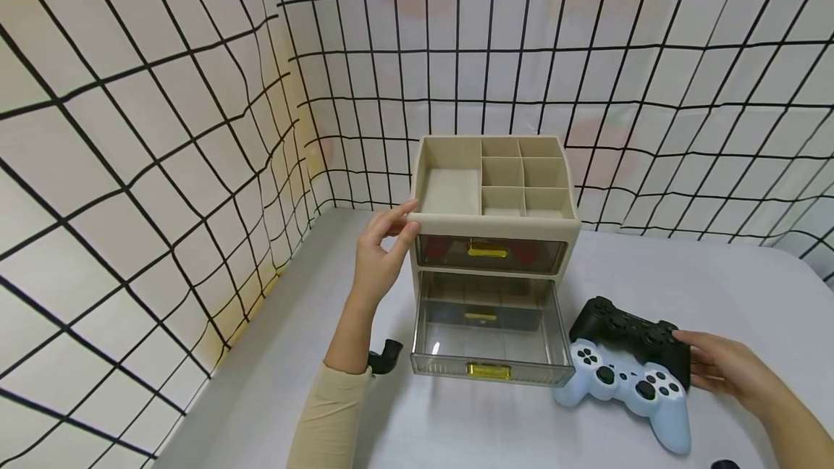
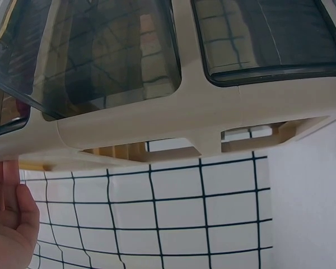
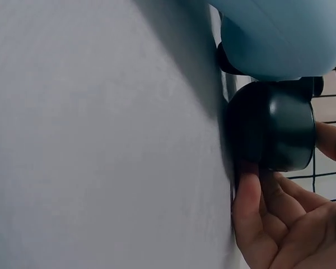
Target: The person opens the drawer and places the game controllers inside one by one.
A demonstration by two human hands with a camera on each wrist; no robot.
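A beige desktop organizer point(image 1: 495, 226) has compartments on top and front drawers. Its clear drawer point(image 1: 491, 346) with a yellow handle is pulled out; the smoky drawer point(image 1: 449, 252) above is closed. My left hand point(image 1: 383, 255) touches the organizer's upper left corner, thumb near the front edge; the left wrist view shows its fingers point(image 2: 10, 188) against the side wall. At the right, my right hand point(image 1: 730, 368) grips the right end of a black game controller point(image 1: 625, 328), its fingers point(image 3: 249, 204) around the handle. A light blue game controller point(image 1: 628, 389) overlaps the black one in front.
A small black object point(image 1: 386, 357) lies beside the left forearm, partly hidden by it. Another dark item point(image 1: 725, 464) shows at the bottom edge. Black grid netting point(image 1: 456, 53) over white fabric stands behind and to the left of the white table point(image 1: 469, 425).
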